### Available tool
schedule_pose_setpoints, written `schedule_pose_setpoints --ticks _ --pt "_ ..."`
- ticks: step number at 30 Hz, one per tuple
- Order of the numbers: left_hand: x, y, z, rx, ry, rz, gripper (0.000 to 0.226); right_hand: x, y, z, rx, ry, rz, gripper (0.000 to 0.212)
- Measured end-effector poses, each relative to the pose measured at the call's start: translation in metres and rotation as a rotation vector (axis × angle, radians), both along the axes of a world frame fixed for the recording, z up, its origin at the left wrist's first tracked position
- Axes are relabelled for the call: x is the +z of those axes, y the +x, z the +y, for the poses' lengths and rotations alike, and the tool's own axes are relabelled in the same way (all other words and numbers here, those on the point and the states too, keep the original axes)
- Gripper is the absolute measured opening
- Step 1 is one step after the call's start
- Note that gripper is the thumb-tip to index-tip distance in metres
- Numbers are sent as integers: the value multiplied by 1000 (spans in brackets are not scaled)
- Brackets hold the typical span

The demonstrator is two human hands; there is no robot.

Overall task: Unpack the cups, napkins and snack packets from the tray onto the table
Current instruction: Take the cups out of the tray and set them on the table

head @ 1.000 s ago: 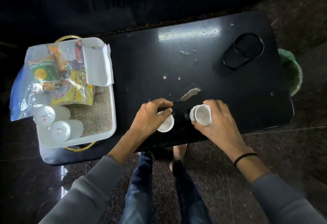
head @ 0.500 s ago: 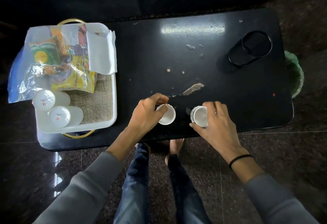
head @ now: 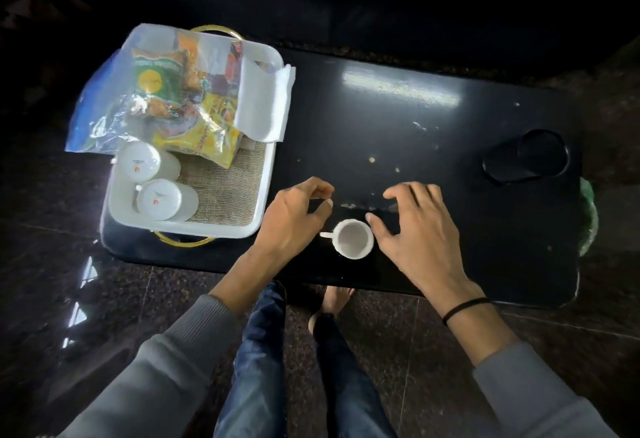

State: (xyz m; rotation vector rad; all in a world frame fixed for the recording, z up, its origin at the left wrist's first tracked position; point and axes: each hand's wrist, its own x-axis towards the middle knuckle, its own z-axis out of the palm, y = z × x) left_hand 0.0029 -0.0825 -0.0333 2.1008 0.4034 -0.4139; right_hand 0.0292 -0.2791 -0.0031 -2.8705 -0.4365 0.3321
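The left hand (head: 291,218) has its fingers curled loosely with nothing between them, the fingertips just beside the handle of a white cup (head: 353,239) that stands upright, mouth up, on the black table (head: 398,133). The right hand (head: 415,226) is spread wide, fingers apart and empty, its thumb tip close to the cup's rim; whether it touches is hard to tell. The cup sits near the table's near edge, between the two hands. To the left, a white tray (head: 263,202) lies at the table's left end, its near corner close to the table's edge. In the tray two more cups (head: 157,195) lie on their sides on a woven mat (head: 228,188), with snack packets (head: 180,102) in a clear bag piled at the far end and a white napkin (head: 265,102) draped over the tray's right rim. The middle and far stretch of the table is bare apart from a few crumbs; a dark round holder (head: 526,157) sits toward the right end
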Motion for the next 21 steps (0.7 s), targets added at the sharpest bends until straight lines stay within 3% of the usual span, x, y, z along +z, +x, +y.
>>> schedule_pose_setpoints --ticks 4,8,12,17,21 --pt "8 -7 35 26 135 -61 25 -1 13 57 152 71 45 31" --pt "14 -23 83 30 444 -107 33 -10 16 121 254 181 217 33" --pt "8 -46 123 76 660 -40 51 -21 10 179 310 246 438 43" --pt "-6 -69 147 169 736 96 74 -35 3 221 357 256 532 42" --pt "-12 -70 154 138 741 118 72 -43 3 230 340 271 579 39"
